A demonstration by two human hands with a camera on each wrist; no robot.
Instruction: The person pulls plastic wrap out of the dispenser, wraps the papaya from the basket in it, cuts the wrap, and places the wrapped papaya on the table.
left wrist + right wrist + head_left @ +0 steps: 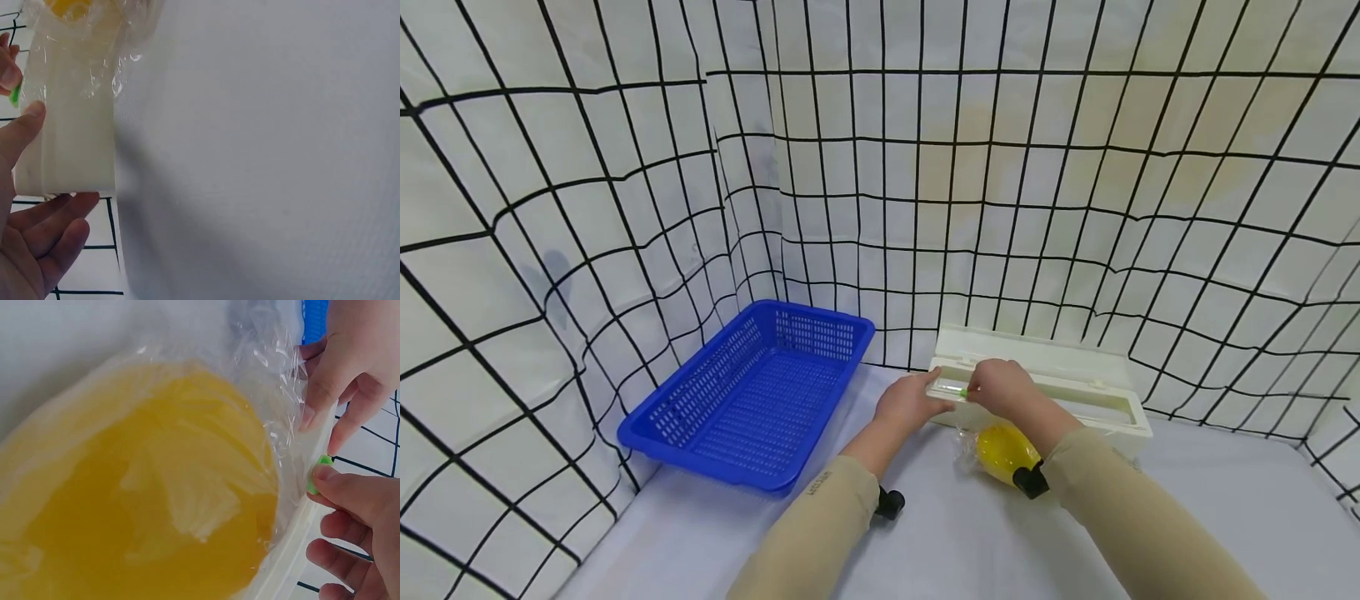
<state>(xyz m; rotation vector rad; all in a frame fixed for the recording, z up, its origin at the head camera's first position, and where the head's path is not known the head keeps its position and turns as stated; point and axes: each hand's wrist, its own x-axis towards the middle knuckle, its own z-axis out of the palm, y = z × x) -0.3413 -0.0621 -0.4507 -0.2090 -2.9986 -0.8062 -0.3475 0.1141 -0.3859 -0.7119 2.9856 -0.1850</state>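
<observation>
White box (1138,421): one, on the white table (940,542), lid (1030,346) raised at twelve o'clock, apparently to leave the top reachable.
Left hand (910,404): thumb on the front, fingers round the nine-o'clock end, narrow grip, probably to steady the box.
Right hand (1003,387): thumb and forefinger pinching a small green piece (322,461) at the opening, toward nine o'clock; a pinch likely suits its small size.
Yellow item (1003,450): clear-wrapped, just before the box, between six and seven o'clock; kind uncertain.
Blue basket (760,408): nine o'clock of box, well apart.
</observation>
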